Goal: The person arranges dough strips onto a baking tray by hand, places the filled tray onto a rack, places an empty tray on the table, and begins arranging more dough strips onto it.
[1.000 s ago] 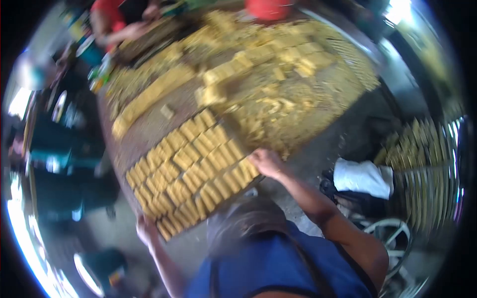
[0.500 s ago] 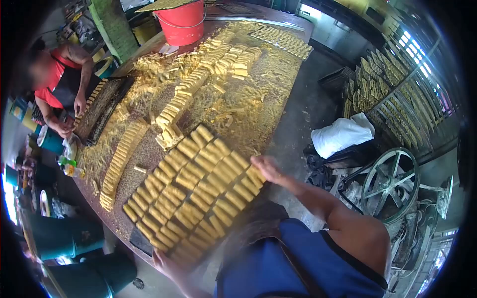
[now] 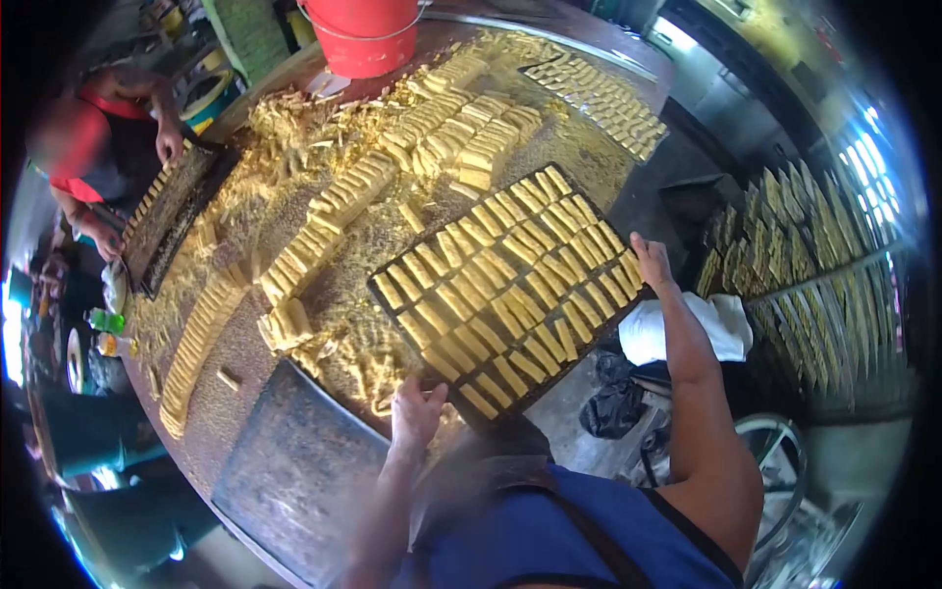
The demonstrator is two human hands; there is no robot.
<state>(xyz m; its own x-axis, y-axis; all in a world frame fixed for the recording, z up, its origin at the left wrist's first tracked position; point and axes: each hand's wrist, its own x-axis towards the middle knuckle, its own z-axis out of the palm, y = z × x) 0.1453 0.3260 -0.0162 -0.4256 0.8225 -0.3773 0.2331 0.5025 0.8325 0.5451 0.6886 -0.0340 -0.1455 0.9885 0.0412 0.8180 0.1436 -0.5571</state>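
Observation:
My right hand grips the right corner of a dark baking tray filled with rows of short yellow dough sticks. The tray sits tilted across the view, over the table's right side. My left hand is by the tray's near left edge, thumb and fingers apart; whether it touches the edge I cannot tell. Left of that hand, a bare dark metal tray lies on the table. Stacked rows of cut dough and loose scraps lie beyond.
Across the round table, a person in red handles another tray. A red bucket stands at the back. Another filled tray lies at the far right edge. A rack of trays and a white sack are right.
The filled tray has moved right and away from me, uncovering the bare metal tray. My left hand has come up over the table, and its fingers have spread. My view has shifted.

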